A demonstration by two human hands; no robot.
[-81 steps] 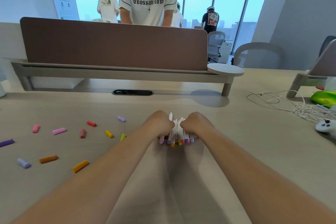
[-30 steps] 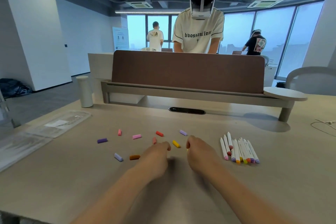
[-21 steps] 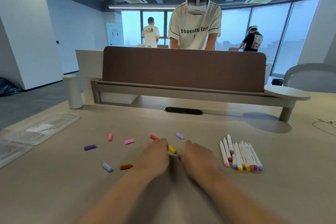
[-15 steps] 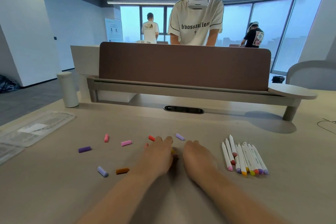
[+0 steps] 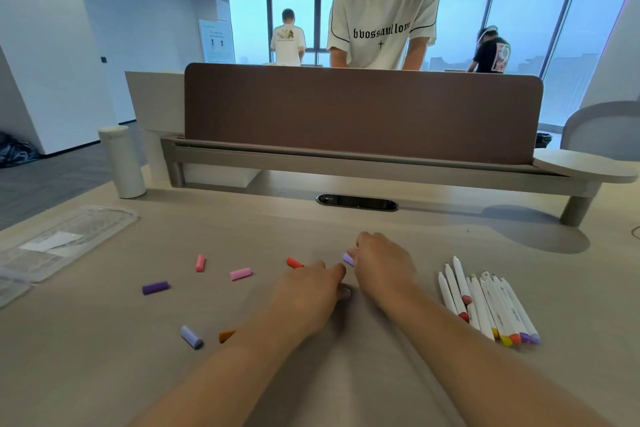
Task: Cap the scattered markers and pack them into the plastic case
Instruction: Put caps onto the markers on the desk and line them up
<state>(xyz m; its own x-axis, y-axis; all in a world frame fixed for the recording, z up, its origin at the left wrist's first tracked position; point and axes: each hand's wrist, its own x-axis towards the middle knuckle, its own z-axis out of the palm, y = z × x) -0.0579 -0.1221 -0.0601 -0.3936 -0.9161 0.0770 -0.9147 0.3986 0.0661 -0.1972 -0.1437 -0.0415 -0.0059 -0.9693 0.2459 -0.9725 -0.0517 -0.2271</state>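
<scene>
On the desk, nearest, a lavender cap (image 5: pixel 191 336) and an orange cap (image 5: pixel 225 335) lie loose. Beyond them the left grip (image 5: pixel 304 295) rests knuckles-up, fingers curled under; whether it holds anything cannot be told. To its right the uncapped markers (image 5: pixel 485 308) lie bunched, long axes running near to far, coloured tips at the near end. Right grip (image 5: pixel 381 263), the closer to them, pinches a lilac cap (image 5: pixel 347 259). Plastic case (image 5: pixel 69 239) lies well apart, far left.

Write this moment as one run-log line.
right hand: pinches lilac cap | left hand: grip hidden | markers: lie together, right side
</scene>
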